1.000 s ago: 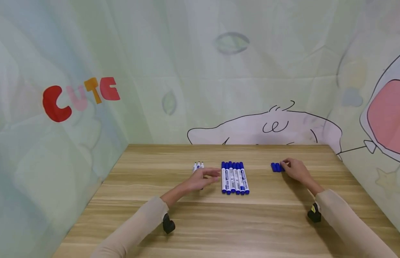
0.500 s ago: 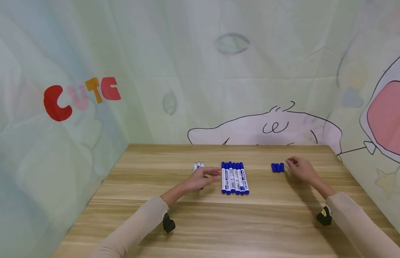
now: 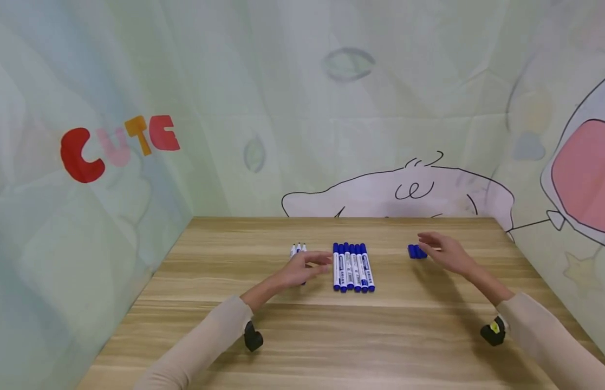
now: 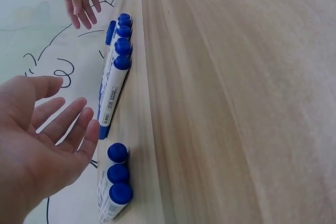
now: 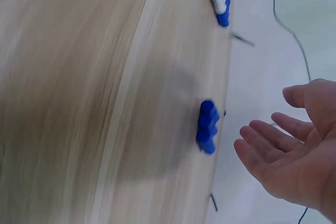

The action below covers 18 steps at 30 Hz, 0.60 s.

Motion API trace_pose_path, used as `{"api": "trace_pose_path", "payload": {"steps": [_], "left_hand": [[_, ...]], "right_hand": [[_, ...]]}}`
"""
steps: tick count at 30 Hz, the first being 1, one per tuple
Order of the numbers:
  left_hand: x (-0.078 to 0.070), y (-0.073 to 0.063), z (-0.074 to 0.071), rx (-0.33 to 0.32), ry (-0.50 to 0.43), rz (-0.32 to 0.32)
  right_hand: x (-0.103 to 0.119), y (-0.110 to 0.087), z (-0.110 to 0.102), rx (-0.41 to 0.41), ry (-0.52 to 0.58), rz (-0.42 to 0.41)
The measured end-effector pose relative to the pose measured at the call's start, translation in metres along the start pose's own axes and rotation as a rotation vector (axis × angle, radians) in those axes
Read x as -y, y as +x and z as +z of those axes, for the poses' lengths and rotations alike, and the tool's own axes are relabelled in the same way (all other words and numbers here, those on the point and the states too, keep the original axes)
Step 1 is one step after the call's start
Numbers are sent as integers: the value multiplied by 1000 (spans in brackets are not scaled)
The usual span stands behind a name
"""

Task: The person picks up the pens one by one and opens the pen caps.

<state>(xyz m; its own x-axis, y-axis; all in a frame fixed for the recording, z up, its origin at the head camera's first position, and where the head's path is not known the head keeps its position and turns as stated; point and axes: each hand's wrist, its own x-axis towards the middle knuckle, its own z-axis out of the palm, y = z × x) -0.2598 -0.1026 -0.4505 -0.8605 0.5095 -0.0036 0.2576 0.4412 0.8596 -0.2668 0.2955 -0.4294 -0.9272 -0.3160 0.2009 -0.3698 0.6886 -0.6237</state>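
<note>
Head view: on the table (image 3: 331,336) we find three uncapped markers (image 3: 299,251) and six capped markers (image 3: 350,270), apparently outstanding; left wrist: left hand (image 4: 42,150) empty, fingers apart; right wrist: right hand (image 5: 294,166) empty, fingers parted, near the loose blue caps (image 5: 207,125)

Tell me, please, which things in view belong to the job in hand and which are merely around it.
Apparently part of the job:
six capped markers
three uncapped markers
three blue caps
left hand
right hand

Merely around it:
wooden table
printed backdrop
wrist cameras

Six capped white markers (image 3: 354,266) abreast, three uncapped markers (image 3: 298,249) to their left, blue caps (image 3: 416,251) to the right
</note>
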Motion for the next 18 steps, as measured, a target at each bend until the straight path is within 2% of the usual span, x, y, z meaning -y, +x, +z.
{"api": "trace_pose_path", "payload": {"steps": [10, 13, 18], "left_hand": [[-3, 1, 4, -9, -17, 16], [-2, 1, 4, 2, -15, 29], [-2, 3, 8, 24, -17, 23]], "right_hand": [[30, 6, 12, 151, 100, 26], [35, 5, 17, 220, 158, 62], [36, -1, 22, 312, 249, 68]]}}
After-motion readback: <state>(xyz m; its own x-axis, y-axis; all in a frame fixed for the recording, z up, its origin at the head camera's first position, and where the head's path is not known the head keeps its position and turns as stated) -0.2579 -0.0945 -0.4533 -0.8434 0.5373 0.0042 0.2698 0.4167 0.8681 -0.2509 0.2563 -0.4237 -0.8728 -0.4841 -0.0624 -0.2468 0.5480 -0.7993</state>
